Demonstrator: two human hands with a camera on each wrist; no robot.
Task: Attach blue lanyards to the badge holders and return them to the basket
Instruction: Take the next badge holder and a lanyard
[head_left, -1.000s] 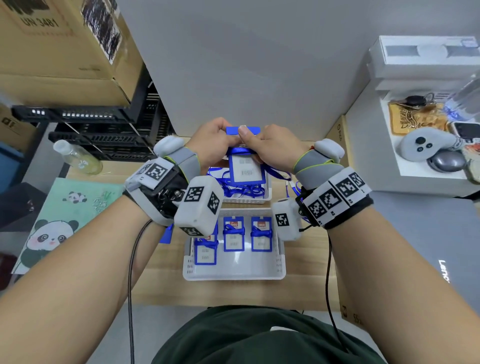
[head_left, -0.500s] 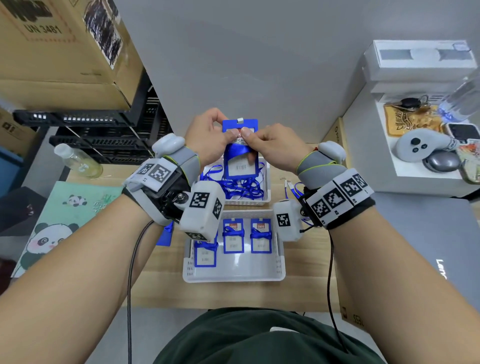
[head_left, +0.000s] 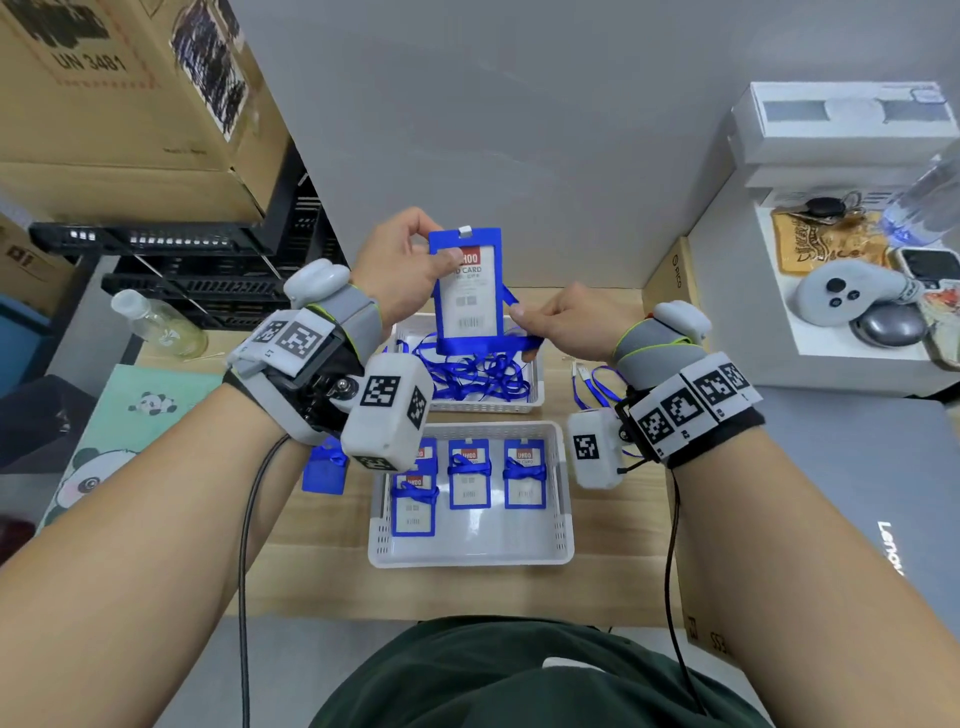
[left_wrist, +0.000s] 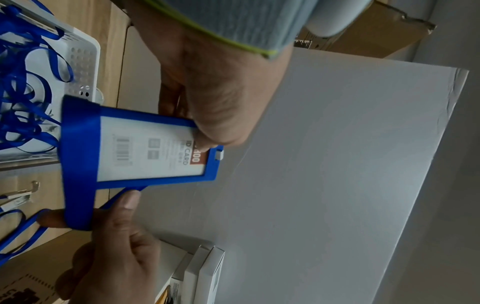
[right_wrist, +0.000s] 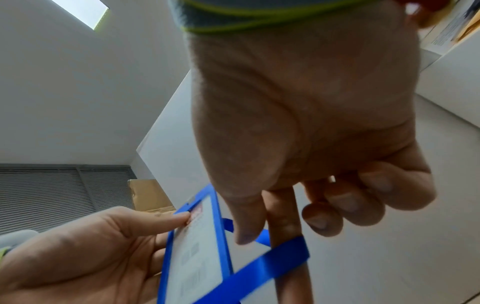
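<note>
My left hand pinches the top left corner of a blue badge holder held upright above the far basket. A blue lanyard wraps across the holder's lower end. My right hand pinches that strap beside the holder's right edge. In the left wrist view the strap bands the holder. In the right wrist view the strap runs over my right fingers. The near basket holds several holders wrapped in lanyards.
Loose blue lanyards fill the far basket. One blue holder lies on the table left of the near basket, and lanyard ends lie to the right. A plastic bottle, panda mat, grey laptop and white shelf surround the table.
Both hands were together at the holder's top. The holder now stands taller and upright, and my right hand has moved down and right with the strap, now across the holder's lower end.
</note>
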